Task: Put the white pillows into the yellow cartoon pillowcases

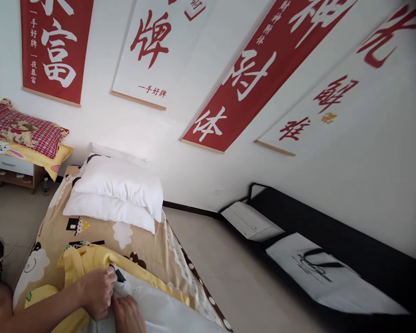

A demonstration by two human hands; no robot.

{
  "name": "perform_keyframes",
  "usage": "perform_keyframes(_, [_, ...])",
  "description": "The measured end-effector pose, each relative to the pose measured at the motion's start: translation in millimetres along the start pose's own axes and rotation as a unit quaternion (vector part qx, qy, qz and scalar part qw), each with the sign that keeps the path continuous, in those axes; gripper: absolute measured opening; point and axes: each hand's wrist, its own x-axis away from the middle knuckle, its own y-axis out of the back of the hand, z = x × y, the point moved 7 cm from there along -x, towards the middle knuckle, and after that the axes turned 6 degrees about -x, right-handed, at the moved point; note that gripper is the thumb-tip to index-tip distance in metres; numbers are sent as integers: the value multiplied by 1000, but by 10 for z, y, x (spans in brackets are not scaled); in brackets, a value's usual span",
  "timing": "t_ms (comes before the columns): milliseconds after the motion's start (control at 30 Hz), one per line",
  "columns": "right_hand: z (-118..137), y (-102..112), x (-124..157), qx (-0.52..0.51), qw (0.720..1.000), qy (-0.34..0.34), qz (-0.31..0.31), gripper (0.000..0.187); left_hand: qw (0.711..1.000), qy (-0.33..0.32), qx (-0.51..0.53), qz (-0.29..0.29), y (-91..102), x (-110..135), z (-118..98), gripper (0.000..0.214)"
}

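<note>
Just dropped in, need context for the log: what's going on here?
Someone is handling white fabric over a bed with a patterned cover. The left hand is closed on it beside a dark patch; the right hand is against it, its grip partly hidden. Yellow cloth lies bunched next to the hands. White pillows are stacked farther up the bed, near the wall.

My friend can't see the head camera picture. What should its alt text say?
A person's left hand pinches white cloth, and the right hand touches it, beside yellow cloth on a patterned bed. White pillows lie stacked beyond; red and white scrolls hang on the wall.
</note>
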Motion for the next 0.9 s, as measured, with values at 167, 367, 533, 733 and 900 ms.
perform_keyframes(167, [-400, 851, 68, -137, 987, -9, -82, 44, 1000, 17, -21, -8, -19, 279, -38, 29])
perform_keyframes(367, [-735, 887, -34, -158, 982, -91, 52, 83, 996, 61, -59, -18, -14, 351, 136, 28])
perform_keyframes(533, [-413, 662, 118, -161, 982, -83, 52, 79, 971, 228, -69, -37, 75, 398, 415, 30])
perform_keyframes(733, [3, 796, 360, -126, 987, -45, 88, 68, 944, 327, -16, 39, 369, 86, 624, 37])
perform_keyframes(900, [158, 606, 278, -70, 997, -8, 44, 62, 957, 279, 45, 71, 509, -313, 372, 23])
